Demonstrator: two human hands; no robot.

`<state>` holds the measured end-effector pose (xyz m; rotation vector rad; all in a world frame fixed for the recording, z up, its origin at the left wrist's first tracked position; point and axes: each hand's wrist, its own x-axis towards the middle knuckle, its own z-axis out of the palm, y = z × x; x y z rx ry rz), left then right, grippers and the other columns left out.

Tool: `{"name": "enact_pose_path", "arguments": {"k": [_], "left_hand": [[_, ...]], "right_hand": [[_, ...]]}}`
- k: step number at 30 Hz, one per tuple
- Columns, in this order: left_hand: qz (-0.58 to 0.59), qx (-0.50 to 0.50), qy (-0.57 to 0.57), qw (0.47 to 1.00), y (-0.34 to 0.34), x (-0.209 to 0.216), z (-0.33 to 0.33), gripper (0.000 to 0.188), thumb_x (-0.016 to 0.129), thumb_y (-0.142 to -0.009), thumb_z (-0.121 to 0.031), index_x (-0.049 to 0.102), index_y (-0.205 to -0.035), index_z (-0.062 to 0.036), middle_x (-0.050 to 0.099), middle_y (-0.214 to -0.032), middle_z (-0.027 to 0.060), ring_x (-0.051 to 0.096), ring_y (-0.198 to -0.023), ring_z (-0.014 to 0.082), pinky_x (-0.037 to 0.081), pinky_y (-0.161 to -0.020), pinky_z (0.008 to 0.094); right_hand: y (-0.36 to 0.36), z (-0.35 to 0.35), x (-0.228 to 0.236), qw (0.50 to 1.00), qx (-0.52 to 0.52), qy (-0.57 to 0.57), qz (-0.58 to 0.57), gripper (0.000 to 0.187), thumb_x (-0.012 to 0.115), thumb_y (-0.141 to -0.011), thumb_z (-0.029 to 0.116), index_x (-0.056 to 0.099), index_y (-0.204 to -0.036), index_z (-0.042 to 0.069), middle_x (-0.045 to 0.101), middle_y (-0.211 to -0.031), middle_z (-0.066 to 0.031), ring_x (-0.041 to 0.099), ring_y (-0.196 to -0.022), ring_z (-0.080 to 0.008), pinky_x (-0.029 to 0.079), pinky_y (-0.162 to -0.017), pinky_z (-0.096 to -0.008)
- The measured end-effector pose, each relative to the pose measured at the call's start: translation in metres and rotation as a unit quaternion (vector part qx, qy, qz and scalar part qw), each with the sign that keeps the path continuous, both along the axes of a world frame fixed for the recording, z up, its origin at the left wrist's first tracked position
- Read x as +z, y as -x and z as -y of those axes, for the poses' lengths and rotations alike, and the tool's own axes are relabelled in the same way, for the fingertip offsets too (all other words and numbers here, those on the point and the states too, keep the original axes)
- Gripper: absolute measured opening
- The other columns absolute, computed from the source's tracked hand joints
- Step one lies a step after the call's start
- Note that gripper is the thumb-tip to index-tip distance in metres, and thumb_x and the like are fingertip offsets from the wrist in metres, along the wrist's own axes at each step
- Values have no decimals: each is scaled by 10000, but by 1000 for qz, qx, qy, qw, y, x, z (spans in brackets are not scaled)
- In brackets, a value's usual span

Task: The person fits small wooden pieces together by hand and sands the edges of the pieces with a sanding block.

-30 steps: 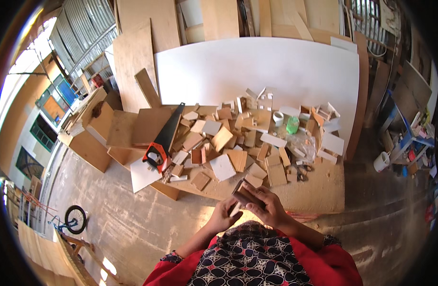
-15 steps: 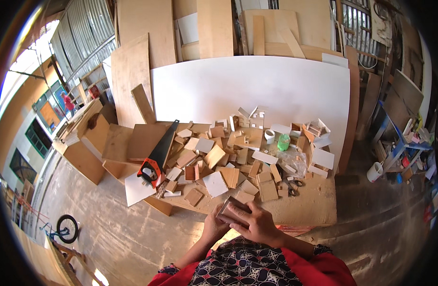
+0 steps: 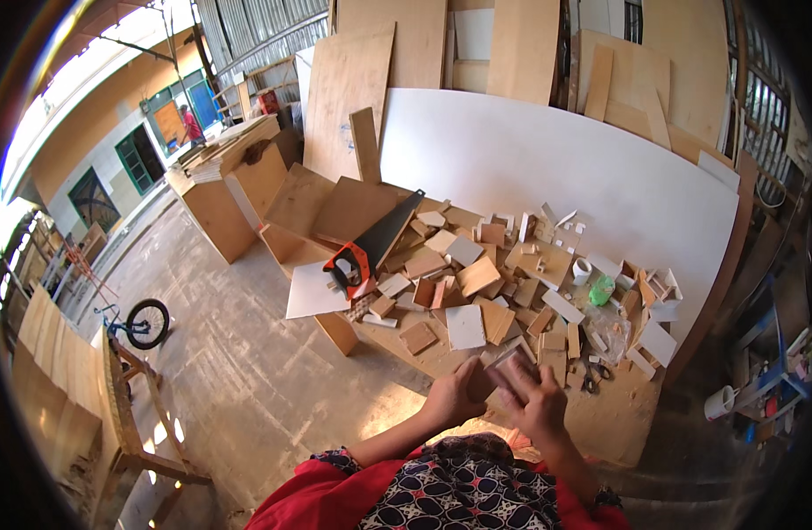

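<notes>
My left hand (image 3: 455, 397) and my right hand (image 3: 537, 403) are together in front of my chest, both gripping a small brown wooden block (image 3: 505, 367) with a pale edge. The block is held just above the near edge of a low plywood worktop (image 3: 618, 420). Several small wood offcuts (image 3: 477, 276) in brown and white lie scattered on the worktop just beyond my hands. A handsaw (image 3: 371, 246) with an orange and black handle lies at the left of the pile, well out of reach of either hand.
A large white board (image 3: 547, 168) leans behind the worktop, with plywood sheets (image 3: 349, 84) stacked against the wall. A green container (image 3: 602, 290) and white roll (image 3: 582, 269) sit among the scraps, scissors (image 3: 591, 378) near my right hand. A bicycle wheel (image 3: 145, 322) stands left; a white bucket (image 3: 720, 402) right.
The view has swung right and tilted, so the worktop sits more to the right. My hands stay together on the block, turning it slightly.
</notes>
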<state>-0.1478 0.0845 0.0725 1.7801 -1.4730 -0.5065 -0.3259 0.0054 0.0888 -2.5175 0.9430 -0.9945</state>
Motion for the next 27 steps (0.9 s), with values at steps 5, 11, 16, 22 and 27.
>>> {"name": "enact_pose_path", "arguments": {"k": [5,11,16,22,27], "left_hand": [[9,-19,53,998,-9,5,8,842,788,-596,-177,431,-1334,15,589,-1150,256,595,-1030,428,506,-855,436],[-48,33,0,998,-6,22,12,754,790,-616,-144,488,-1289,14,645,-1001,195,650,-911,326,524,-777,391],[-78,23,35,996,-18,11,12,738,819,-611,-135,503,-1254,42,654,-929,147,655,-863,222,524,-755,335],[-97,2,-14,995,-10,21,11,869,841,-648,-175,398,-1359,55,615,-1115,185,639,-959,199,520,-807,307],[-418,-96,-15,903,-19,-8,14,697,749,-785,-97,394,-1375,12,597,-1184,111,594,-1044,163,491,-865,294]], "right_hand": [[-7,-9,12,995,86,35,-19,495,734,-754,297,644,-1229,189,543,-871,-156,607,-716,-344,524,-623,-427],[-15,14,24,999,12,17,25,506,731,-771,319,630,-1244,172,551,-911,-152,624,-764,-335,525,-631,-428],[-18,18,14,998,40,37,24,496,721,-797,348,622,-1261,207,546,-894,-139,635,-755,-318,540,-626,-418],[-7,31,30,997,11,10,73,506,714,-806,334,619,-1266,147,590,-956,-183,652,-751,-336,549,-638,-405],[-3,21,6,999,28,-13,37,536,716,-808,355,600,-1296,164,555,-909,-144,635,-745,-323,533,-641,-414]]}}
